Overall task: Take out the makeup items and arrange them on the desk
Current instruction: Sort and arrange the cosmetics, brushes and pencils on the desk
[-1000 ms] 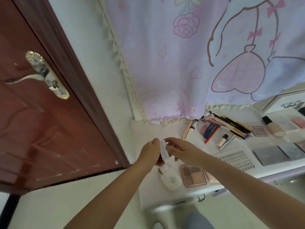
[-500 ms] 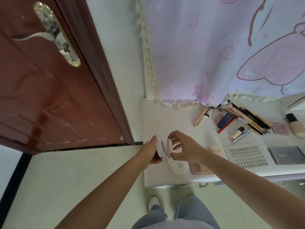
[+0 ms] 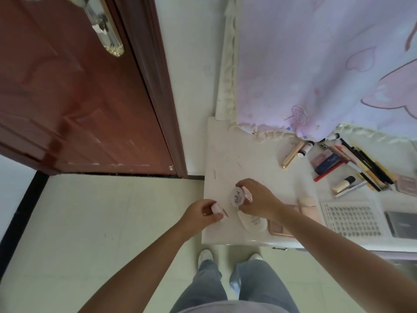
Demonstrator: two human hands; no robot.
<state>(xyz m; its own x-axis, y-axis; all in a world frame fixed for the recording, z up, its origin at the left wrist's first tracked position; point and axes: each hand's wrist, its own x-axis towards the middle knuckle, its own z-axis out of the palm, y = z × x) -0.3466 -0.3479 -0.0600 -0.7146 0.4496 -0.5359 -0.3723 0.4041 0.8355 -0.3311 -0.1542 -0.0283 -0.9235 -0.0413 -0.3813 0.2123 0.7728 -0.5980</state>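
Round white compact (image 3: 238, 196) pinched in right hand (image 3: 257, 203) over desk (image 3: 252, 168) left edge, likely for placing; left hand (image 3: 199, 214) grips small pale piece (image 3: 216, 208).

A glossy reddish-brown wooden door (image 3: 74, 105) with a shiny metal handle plate (image 3: 106, 30) is seen beside a smooth, matt white desk (image 3: 248, 159). Thin printed cloth forms the curtain (image 3: 316, 64). A small round jar (image 3: 238, 196) of smooth white plastic is held above pale glossy floor tiles (image 3: 101, 222)
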